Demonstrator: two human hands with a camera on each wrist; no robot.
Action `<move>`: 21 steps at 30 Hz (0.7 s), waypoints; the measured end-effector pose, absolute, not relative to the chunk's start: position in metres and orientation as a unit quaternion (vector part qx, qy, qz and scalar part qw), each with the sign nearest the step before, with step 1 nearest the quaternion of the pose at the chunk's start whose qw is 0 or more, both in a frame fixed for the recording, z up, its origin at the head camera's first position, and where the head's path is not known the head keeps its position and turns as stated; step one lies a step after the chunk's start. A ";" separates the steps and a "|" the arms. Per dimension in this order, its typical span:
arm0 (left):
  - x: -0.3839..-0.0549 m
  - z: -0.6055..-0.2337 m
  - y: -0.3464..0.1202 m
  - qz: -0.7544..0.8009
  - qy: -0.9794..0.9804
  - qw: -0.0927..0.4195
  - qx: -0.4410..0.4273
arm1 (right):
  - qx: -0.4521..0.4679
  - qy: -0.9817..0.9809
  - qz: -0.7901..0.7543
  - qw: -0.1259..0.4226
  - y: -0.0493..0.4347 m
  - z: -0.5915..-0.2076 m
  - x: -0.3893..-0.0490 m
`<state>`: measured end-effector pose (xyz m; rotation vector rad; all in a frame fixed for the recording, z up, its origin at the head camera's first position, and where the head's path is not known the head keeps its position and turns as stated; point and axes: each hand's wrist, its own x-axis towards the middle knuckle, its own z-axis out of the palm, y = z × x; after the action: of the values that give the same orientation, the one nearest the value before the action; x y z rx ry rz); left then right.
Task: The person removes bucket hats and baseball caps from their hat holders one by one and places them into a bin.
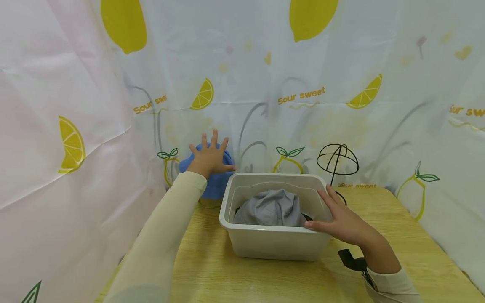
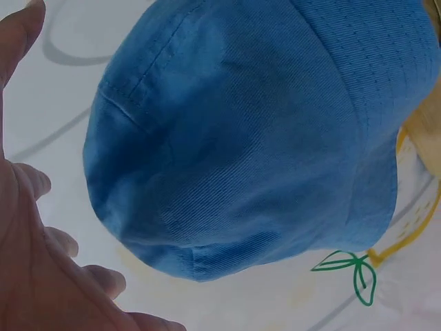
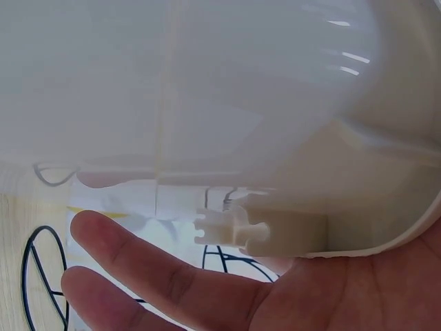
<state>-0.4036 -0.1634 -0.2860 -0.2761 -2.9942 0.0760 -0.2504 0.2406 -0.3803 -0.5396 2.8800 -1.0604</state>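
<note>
A blue cloth hat (image 1: pixel 214 187) stands raised at the back left, by the curtain. My left hand (image 1: pixel 210 159) is in front of it with fingers spread wide. In the left wrist view, the blue hat (image 2: pixel 234 138) fills the middle, and a gap shows between it and the fingers (image 2: pixel 62 241). My right hand (image 1: pixel 345 221) rests at the right front corner of a white plastic bin (image 1: pixel 278 243), thumb over the rim. Its fingers (image 3: pixel 186 286) lie extended along the bin's outer side in the right wrist view. A grey cap (image 1: pixel 270 208) lies inside the bin.
A black wire dome-topped stand (image 1: pixel 337 160) rises behind the bin's right side. Something tan (image 1: pixel 210 203) shows under the blue hat. The wooden table (image 1: pixel 204 273) is bordered by a lemon-printed curtain (image 1: pixel 242 63) at the back and sides.
</note>
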 end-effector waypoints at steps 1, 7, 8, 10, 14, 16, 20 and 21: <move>-0.405 -0.288 -0.164 0.027 -0.993 0.068 -0.089 | -0.173 0.924 -0.341 0.012 0.241 -0.380 -0.250; -0.410 -0.297 -0.168 0.029 -0.993 0.077 -0.082 | -0.174 0.924 -0.340 0.006 0.241 -0.381 -0.250; -0.411 -0.299 -0.169 0.029 -0.993 0.078 -0.081 | -0.175 0.924 -0.339 0.006 0.241 -0.381 -0.250; -0.413 -0.302 -0.171 0.029 -0.993 0.080 -0.077 | -0.176 0.924 -0.339 0.005 0.241 -0.382 -0.250; -0.418 -0.307 -0.175 0.020 -0.993 0.097 -0.066 | -0.180 0.923 -0.339 0.005 0.241 -0.382 -0.250; -0.421 -0.309 -0.177 0.017 -0.992 0.110 -0.059 | -0.181 0.923 -0.338 0.005 0.241 -0.382 -0.250; -0.426 -0.314 -0.181 -0.004 -0.992 0.115 -0.047 | -0.182 0.924 -0.336 0.004 0.241 -0.382 -0.250; -0.428 -0.315 -0.181 -0.010 -0.993 0.109 -0.046 | -0.182 0.924 -0.336 0.004 0.241 -0.382 -0.250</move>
<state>-0.4278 -0.1815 -0.3153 -0.1342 -2.9193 -0.0301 -0.2501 0.2411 -0.3823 -0.5708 2.8961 -1.0519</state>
